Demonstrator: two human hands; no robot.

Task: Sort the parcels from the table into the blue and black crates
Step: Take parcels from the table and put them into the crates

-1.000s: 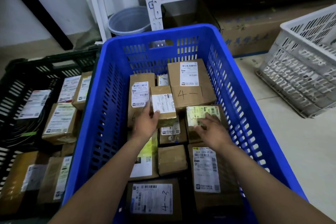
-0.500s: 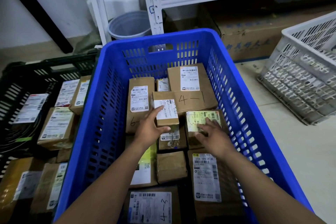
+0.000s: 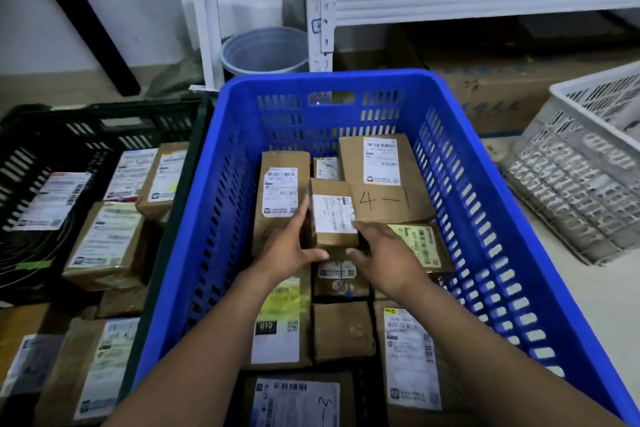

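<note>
1. Blue slatted plastic crate (image 3: 460, 163): its floor is crowded with other boxes (image 3: 343, 329), so choose a level spot.
2. Small brown cardboard parcel with a white label (image 3: 332, 218): mid-crate, atop the others; seat it flat, label upward.
3. Left hand (image 3: 291, 250) and right hand (image 3: 384, 253) clasp its sides; let go only once it is steady.

Bare left hand (image 3: 291, 248), bare right hand (image 3: 386, 255), bare forearms (image 3: 211, 340)
</note>
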